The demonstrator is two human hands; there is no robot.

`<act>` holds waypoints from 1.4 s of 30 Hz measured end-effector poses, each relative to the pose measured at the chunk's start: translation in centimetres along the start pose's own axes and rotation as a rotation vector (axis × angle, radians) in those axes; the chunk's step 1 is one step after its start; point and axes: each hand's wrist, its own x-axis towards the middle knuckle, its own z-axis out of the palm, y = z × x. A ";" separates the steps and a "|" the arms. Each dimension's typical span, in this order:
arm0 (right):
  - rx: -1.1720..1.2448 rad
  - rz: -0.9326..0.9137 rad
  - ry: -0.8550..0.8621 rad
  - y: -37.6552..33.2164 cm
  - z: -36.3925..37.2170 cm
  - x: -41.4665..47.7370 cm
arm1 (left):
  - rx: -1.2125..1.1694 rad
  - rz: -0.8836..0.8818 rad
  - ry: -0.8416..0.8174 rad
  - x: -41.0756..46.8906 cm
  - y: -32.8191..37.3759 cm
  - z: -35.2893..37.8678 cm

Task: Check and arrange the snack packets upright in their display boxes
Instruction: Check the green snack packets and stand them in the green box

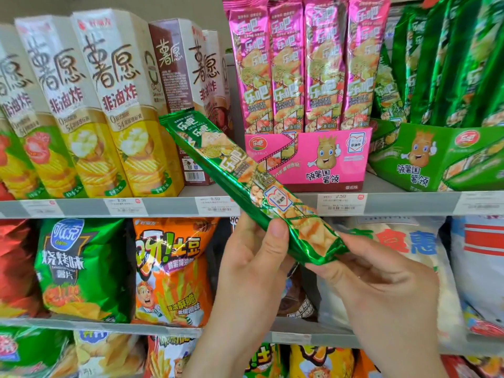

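Two hands are holding one green packet [240,175] at centre frame, in front of the shelf [169,205], outside any box. Left hand [253,257] is pinching its lower part, thumb on the front, fingers behind. Right hand [381,285] is curling round the crimped bottom end. Packet is probably handling light, with slick crinkly foil and brittle contents, so squeezing is risking crumbs; sealed ends or narrow edges look safest to grip. Long axis is running diagonally, top end pointing upper left toward the cartons [114,105], bottom end lower right at the hands, printed face toward camera. Green box [436,159] is sitting upper right, pink box [308,159] beside it.
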 end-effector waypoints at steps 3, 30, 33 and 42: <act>-0.144 -0.157 0.024 0.4 -0.2 -0.1 | -0.029 -0.018 -0.007 -0.2 -0.2 0.2; 0.376 0.367 -0.416 1.7 -2.1 0.0 | 0.458 0.232 0.209 0.1 1.1 -0.9; 0.370 0.372 -0.468 1.2 -2.3 0.1 | 0.408 0.197 0.170 0.4 1.3 -1.6; 0.153 0.094 -0.101 1.2 -2.3 -0.5 | 0.426 0.213 0.112 2.0 3.6 -0.6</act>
